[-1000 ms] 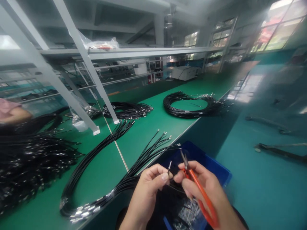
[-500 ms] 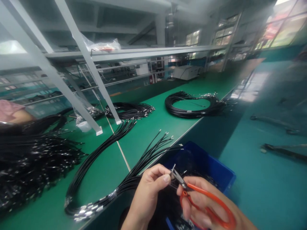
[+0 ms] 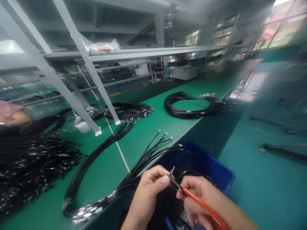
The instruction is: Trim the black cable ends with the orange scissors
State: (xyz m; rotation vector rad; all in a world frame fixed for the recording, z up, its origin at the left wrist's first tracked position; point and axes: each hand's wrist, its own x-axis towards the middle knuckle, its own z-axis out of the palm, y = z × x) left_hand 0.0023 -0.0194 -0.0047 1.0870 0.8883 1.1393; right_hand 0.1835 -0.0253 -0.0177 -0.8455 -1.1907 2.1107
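Near the bottom centre, my left hand (image 3: pixel 150 195) pinches the end of a thin black cable between thumb and forefinger, its small metal tip (image 3: pixel 172 169) sticking up. My right hand (image 3: pixel 203 198) is wrapped round the red handles of scissors (image 3: pixel 203 206). The narrow dark blades touch or nearly touch the cable end beside my left fingertips. A bundle of black cables (image 3: pixel 90 159) with white labels curves over the green table (image 3: pixel 141 134) left of my hands. Below and behind my hands sits a blue bin (image 3: pixel 218 169) holding dark cables.
Two coiled cable bundles lie farther back, one at centre (image 3: pixel 129 110) and one at right (image 3: pixel 187 114). A large cable pile (image 3: pixel 35 166) covers the left side, by a person's arm (image 3: pixel 19 116). White shelf posts (image 3: pixel 88 62) rise from the table.
The scissors have turned in my right hand, and their blades have come together at the cable tip. My left hand has barely moved.
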